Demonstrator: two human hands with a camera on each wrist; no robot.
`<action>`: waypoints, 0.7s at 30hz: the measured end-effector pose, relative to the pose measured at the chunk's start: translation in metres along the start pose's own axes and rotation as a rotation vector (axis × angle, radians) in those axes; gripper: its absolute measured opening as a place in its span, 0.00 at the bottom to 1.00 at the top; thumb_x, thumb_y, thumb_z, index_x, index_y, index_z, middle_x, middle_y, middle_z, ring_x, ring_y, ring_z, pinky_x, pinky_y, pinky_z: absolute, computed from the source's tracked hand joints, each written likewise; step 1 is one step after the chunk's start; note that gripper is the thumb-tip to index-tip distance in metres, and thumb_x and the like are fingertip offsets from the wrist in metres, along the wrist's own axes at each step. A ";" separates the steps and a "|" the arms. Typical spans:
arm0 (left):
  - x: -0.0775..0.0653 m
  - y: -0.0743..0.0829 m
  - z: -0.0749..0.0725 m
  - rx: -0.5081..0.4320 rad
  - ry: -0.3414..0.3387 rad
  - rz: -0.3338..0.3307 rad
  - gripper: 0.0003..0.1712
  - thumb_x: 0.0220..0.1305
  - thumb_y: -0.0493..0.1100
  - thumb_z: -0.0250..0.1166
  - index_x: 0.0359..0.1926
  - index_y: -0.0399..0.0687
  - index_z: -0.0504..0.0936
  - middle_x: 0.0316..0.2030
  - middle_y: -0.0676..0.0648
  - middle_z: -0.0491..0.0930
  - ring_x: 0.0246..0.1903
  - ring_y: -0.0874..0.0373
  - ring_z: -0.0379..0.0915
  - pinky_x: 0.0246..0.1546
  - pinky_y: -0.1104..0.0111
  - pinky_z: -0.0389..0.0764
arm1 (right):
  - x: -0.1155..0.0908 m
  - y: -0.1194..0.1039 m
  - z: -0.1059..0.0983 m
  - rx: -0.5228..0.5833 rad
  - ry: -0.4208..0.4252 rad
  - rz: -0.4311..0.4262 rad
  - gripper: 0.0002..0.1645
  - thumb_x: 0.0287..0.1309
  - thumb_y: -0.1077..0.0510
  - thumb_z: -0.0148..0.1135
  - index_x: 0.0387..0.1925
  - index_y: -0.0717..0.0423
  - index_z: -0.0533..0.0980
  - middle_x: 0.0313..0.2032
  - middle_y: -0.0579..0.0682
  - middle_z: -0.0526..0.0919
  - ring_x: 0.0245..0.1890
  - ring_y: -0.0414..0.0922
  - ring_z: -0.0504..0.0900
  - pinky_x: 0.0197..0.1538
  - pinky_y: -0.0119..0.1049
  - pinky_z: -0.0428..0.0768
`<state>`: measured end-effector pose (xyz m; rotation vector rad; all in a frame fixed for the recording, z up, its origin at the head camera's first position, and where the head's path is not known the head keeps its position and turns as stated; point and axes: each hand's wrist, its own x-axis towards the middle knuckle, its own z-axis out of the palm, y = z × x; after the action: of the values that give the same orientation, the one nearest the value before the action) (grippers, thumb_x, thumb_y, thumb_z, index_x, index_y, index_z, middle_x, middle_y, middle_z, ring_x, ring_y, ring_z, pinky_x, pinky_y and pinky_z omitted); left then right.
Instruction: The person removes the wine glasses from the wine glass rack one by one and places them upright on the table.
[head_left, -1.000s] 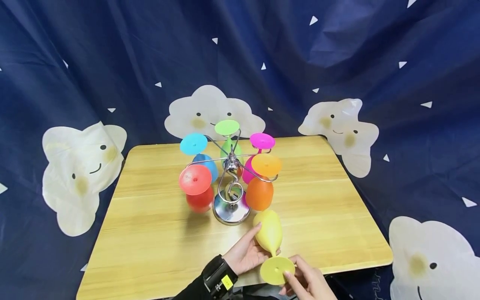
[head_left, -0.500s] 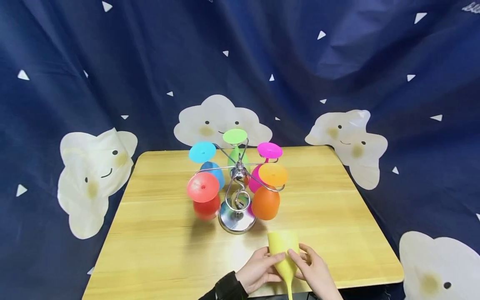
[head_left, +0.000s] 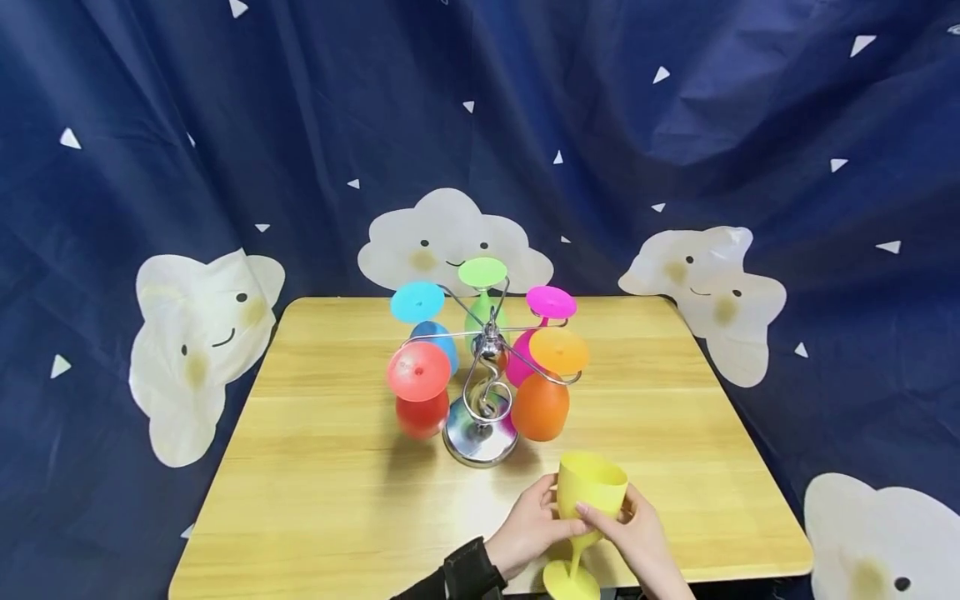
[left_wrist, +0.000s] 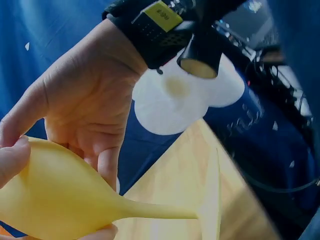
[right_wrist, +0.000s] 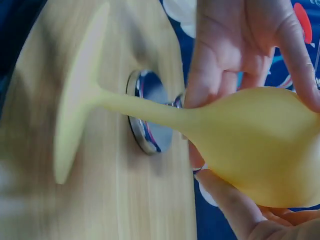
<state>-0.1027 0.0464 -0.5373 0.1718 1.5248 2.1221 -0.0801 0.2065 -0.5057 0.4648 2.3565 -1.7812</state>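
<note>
Both hands hold a yellow plastic goblet (head_left: 588, 492) near the table's front edge. It stands about upright in the head view, mouth up and round foot low. My left hand (head_left: 528, 525) grips the bowl from the left, fingers behind it and thumb across its front. On the other side my right hand (head_left: 637, 537) curls round the bowl, its thumb on the near face. In the left wrist view the goblet's bowl (left_wrist: 60, 192) lies beside the left palm. The slim stem and broad foot show whole in the right wrist view, with the bowl (right_wrist: 255, 145) between the hands.
A chrome glass rack (head_left: 480, 433) stands on the wooden table (head_left: 315, 467). Upside-down goblets hang from its arms: red (head_left: 420, 375), blue (head_left: 417, 302), green (head_left: 482, 272), pink (head_left: 551, 302) and orange (head_left: 542, 408). Behind is a dark blue curtain (head_left: 525, 100) with cloud faces.
The yellow goblet has been turned over: its foot first faced up towards me with the bowl pointing away, and now its mouth is up. Both hands now grip the bowl. The head view has shifted.
</note>
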 end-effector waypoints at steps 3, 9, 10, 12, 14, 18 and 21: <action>0.013 0.002 0.004 0.046 0.005 0.047 0.39 0.53 0.31 0.70 0.65 0.35 0.64 0.49 0.44 0.78 0.44 0.54 0.80 0.44 0.66 0.82 | 0.009 0.003 -0.008 -0.031 0.051 -0.073 0.40 0.51 0.51 0.73 0.61 0.60 0.66 0.54 0.60 0.75 0.49 0.50 0.78 0.42 0.33 0.80; 0.039 -0.010 0.018 0.227 0.111 0.164 0.43 0.54 0.35 0.71 0.69 0.39 0.62 0.55 0.39 0.75 0.46 0.52 0.79 0.47 0.66 0.81 | 0.033 0.014 -0.021 -0.110 0.134 -0.246 0.46 0.49 0.54 0.75 0.64 0.59 0.60 0.58 0.55 0.70 0.56 0.47 0.70 0.55 0.38 0.73; 0.043 -0.013 0.021 0.276 0.128 0.188 0.44 0.54 0.37 0.72 0.70 0.41 0.61 0.57 0.38 0.74 0.47 0.51 0.79 0.48 0.65 0.80 | 0.037 0.015 -0.022 -0.121 0.146 -0.261 0.47 0.49 0.54 0.75 0.64 0.59 0.59 0.58 0.55 0.70 0.56 0.46 0.69 0.55 0.37 0.72; 0.051 -0.017 0.028 0.377 0.167 0.228 0.46 0.54 0.39 0.72 0.71 0.43 0.60 0.60 0.38 0.72 0.49 0.49 0.78 0.51 0.63 0.79 | 0.043 0.018 -0.024 -0.116 0.159 -0.289 0.48 0.49 0.55 0.76 0.65 0.60 0.57 0.57 0.55 0.68 0.54 0.44 0.69 0.54 0.33 0.73; 0.059 -0.019 0.033 0.449 0.203 0.262 0.46 0.55 0.39 0.72 0.71 0.43 0.59 0.62 0.38 0.70 0.52 0.48 0.75 0.54 0.61 0.77 | 0.050 0.019 -0.026 -0.089 0.171 -0.306 0.50 0.48 0.56 0.76 0.65 0.60 0.55 0.58 0.55 0.67 0.54 0.43 0.69 0.51 0.29 0.75; 0.076 -0.020 0.042 0.471 0.250 0.286 0.47 0.52 0.34 0.70 0.71 0.39 0.58 0.63 0.37 0.69 0.55 0.46 0.73 0.52 0.63 0.79 | 0.062 0.017 -0.029 0.006 0.182 -0.325 0.52 0.48 0.61 0.75 0.68 0.59 0.52 0.60 0.55 0.64 0.56 0.43 0.68 0.49 0.23 0.75; 0.089 -0.022 0.047 0.454 0.283 0.284 0.47 0.51 0.31 0.68 0.71 0.36 0.57 0.64 0.35 0.67 0.54 0.46 0.74 0.48 0.67 0.81 | 0.068 0.010 -0.030 0.008 0.202 -0.330 0.53 0.49 0.62 0.74 0.68 0.61 0.51 0.61 0.57 0.63 0.59 0.46 0.67 0.52 0.24 0.73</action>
<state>-0.1536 0.1343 -0.5579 0.2685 2.2573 2.0361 -0.1392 0.2480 -0.5268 0.2797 2.6984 -1.9609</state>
